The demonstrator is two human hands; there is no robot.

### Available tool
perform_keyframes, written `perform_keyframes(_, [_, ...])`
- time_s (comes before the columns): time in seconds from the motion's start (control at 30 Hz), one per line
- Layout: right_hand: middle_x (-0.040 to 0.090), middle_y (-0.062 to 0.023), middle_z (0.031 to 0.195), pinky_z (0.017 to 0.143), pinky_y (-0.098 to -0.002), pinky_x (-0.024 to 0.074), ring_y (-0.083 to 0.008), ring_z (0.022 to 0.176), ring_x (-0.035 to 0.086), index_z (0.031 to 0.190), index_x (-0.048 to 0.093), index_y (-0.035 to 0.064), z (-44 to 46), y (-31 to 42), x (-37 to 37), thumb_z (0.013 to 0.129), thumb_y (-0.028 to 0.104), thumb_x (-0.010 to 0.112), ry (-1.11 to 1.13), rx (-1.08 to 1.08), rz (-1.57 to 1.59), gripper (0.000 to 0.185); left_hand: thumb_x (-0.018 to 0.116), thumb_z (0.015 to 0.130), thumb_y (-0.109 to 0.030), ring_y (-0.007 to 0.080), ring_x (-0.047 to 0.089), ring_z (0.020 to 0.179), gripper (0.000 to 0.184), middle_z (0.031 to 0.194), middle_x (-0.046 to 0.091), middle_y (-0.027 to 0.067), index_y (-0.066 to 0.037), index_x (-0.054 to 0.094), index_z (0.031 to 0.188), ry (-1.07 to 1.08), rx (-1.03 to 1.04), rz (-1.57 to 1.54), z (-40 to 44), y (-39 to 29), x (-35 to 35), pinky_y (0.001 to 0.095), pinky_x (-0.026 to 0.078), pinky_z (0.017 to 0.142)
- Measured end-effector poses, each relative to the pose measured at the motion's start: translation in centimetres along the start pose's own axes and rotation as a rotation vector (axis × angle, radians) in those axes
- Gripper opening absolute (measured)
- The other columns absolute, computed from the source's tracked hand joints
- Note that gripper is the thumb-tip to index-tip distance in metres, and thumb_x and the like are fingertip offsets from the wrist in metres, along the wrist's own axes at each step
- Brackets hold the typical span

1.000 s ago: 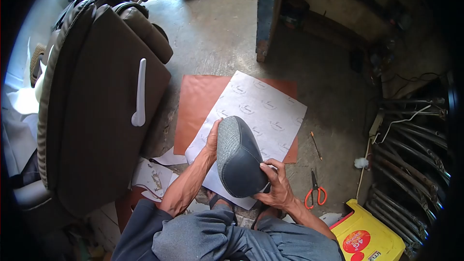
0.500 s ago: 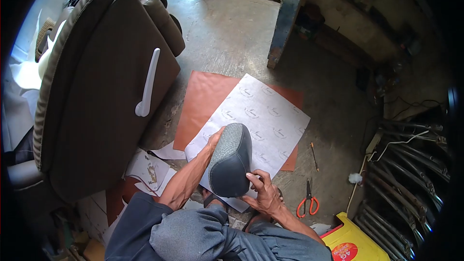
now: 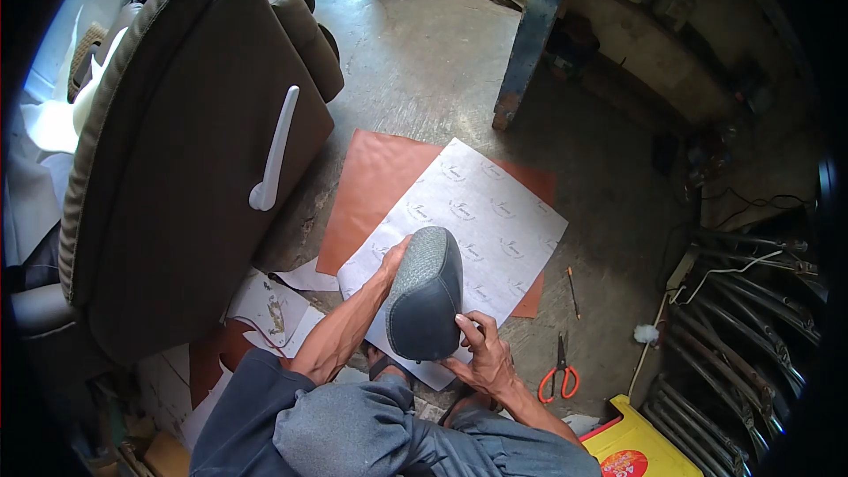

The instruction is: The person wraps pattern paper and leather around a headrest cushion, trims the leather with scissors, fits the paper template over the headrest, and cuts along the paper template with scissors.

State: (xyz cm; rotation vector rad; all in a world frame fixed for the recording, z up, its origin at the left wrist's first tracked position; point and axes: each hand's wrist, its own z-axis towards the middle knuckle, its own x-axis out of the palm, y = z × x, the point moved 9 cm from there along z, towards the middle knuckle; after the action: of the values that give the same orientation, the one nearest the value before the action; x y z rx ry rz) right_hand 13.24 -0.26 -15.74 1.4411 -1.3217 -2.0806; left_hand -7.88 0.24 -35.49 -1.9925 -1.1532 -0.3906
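Between my hands is a padded headrest, tilted, with grey woven fabric on one face and smooth black covering on its side and end. My left hand grips its far left edge, its fingers partly hidden behind the pad. On the lower right, my right hand holds the black end with curled fingers and thumb. Below the headrest, a white printed sheet lies over a reddish-brown piece of leather-like material on the floor.
Orange-handled scissors and a pencil-like stick lie at right. A large brown recliner with a white lever stands at left. Metal frames and a yellow plastic piece are at lower right. White scraps lie at left.
The view has shifted slightly. The headrest has turned a little, and both hands stay on it in nearly the same places.
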Motion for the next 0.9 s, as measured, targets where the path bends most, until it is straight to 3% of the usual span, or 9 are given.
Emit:
perform_keyframes(0.1, [0.046, -0.0155, 0.13, 0.066, -0.0441, 0.0589, -0.0338, 0.085, 0.067, 0.153, 0.034, 0.0274, 0.0, 0.0, -0.1, 0.075, 0.029, 0.087, -0.01, 0.003, 0.007, 0.094, 0.045, 0.107, -0.012, 0.02, 0.069, 0.102, 0.035, 0.121, 0.066, 0.0119, -0.005, 0.053, 0.14, -0.057, 0.112, 0.491, -1.1, -1.4, 1.3, 0.0342, 0.061, 0.087])
perform_keyframes(0.17, [0.049, -0.0134, 0.126, 0.062, -0.0353, 0.0592, -0.0214, 0.078, 0.065, 0.15, 0.035, 0.0188, 0.1, 0.4, -0.4, 0.073, 0.025, 0.089, -0.034, -0.046, -0.058, 0.095, 0.043, 0.107, -0.033, 0.025, 0.072, 0.092, 0.046, 0.111, 0.071, 0.0171, 0.004, 0.063, 0.125, -0.042, 0.09, -0.004, -1.4, -1.0, 2.1, 0.0379, 0.063, 0.082])
perform_keyframes(0.3, [0.049, -0.0136, 0.126, 0.063, -0.0353, 0.0594, -0.0218, 0.078, 0.065, 0.15, 0.035, 0.0188, 0.3, 0.6, -0.7, 0.072, 0.023, 0.089, -0.04, -0.056, -0.053, 0.095, 0.043, 0.107, -0.032, 0.0251, 0.072, 0.093, 0.045, 0.111, 0.071, 0.0171, 0.004, 0.063, 0.125, -0.075, 0.135, 0.208, -1.1, -1.3, 1.3, 0.0383, 0.063, 0.082])
perform_keyframes(0.4, [0.049, -0.0139, 0.126, 0.063, -0.0354, 0.0595, -0.022, 0.078, 0.065, 0.15, 0.035, 0.0187, 0.3, 0.4, -0.6, 0.072, 0.022, 0.089, -0.042, -0.044, -0.054, 0.096, 0.054, 0.101, -0.005, 0.0172, 0.067, 0.105, 0.041, 0.124, 0.066, 0.0124, -0.004, 0.049, 0.142, 0.102, 0.337, 0.626, -0.8, -2.1, 1.8, 0.0326, 0.06, 0.088])
perform_keyframes(0.5, [0.049, -0.0142, 0.126, 0.063, -0.0355, 0.0595, -0.0221, 0.078, 0.065, 0.15, 0.034, 0.0188, 0.2, 0.6, -0.9, 0.071, 0.022, 0.089, -0.049, -0.043, -0.051, 0.096, 0.05, 0.104, -0.01, 0.0205, 0.068, 0.104, 0.037, 0.124, 0.065, 0.0136, -0.003, 0.051, 0.141, 0.018, 0.096, 0.328, -0.3, -0.6, 0.7, 0.036, 0.06, 0.09])
perform_keyframes(0.57, [0.045, -0.0156, 0.129, 0.07, -0.047, 0.06, -0.0346, 0.086, 0.068, 0.153, 0.03, 0.0283, 0.1, 0.0, -0.4, 0.081, 0.033, 0.084, -0.001, 0.011, 0.017, 0.09, 0.047, 0.105, -0.014, 0.0237, 0.068, 0.104, 0.036, 0.124, 0.065, 0.0147, -0.003, 0.053, 0.139, 0.053, -0.041, -0.048, 0.2, 0.6, 0.3, 0.0379, 0.06, 0.091])
perform_keyframes(0.67, [0.048, -0.0143, 0.126, 0.063, -0.0351, 0.0595, -0.0222, 0.077, 0.065, 0.151, 0.034, 0.0191, 0.3, 0.6, -0.7, 0.071, 0.023, 0.09, -0.041, -0.053, -0.05, 0.098, 0.043, 0.107, -0.019, 0.0262, 0.068, 0.103, 0.037, 0.124, 0.065, 0.0156, -0.002, 0.055, 0.138, 0.029, -0.038, -0.108, 1.2, 1.3, -1.0, 0.0395, 0.059, 0.092])
perform_keyframes(0.8, [0.048, -0.0144, 0.126, 0.063, -0.0355, 0.0596, -0.0222, 0.078, 0.065, 0.151, 0.033, 0.0191, 0.2, 0.4, -0.6, 0.072, 0.023, 0.09, -0.046, -0.046, -0.04, 0.098, 0.043, 0.108, -0.022, 0.0257, 0.068, 0.103, 0.038, 0.122, 0.066, 0.0156, -0.002, 0.056, 0.137, 0.02, -0.068, -0.146, 0.6, 1.2, 0.1, 0.0401, 0.059, 0.092])
perform_keyframes(0.9, [0.048, -0.0146, 0.126, 0.064, -0.0353, 0.0592, -0.0218, 0.078, 0.065, 0.151, 0.033, 0.019, 0.1, 0.3, -0.7, 0.072, 0.022, 0.089, -0.048, -0.04, -0.032, 0.097, 0.041, 0.109, -0.027, 0.0254, 0.068, 0.102, 0.041, 0.12, 0.067, 0.0158, -0.001, 0.057, 0.135, -0.027, 0.042, 0.085, 1.1, 0.7, -1.0, 0.0402, 0.059, 0.092])
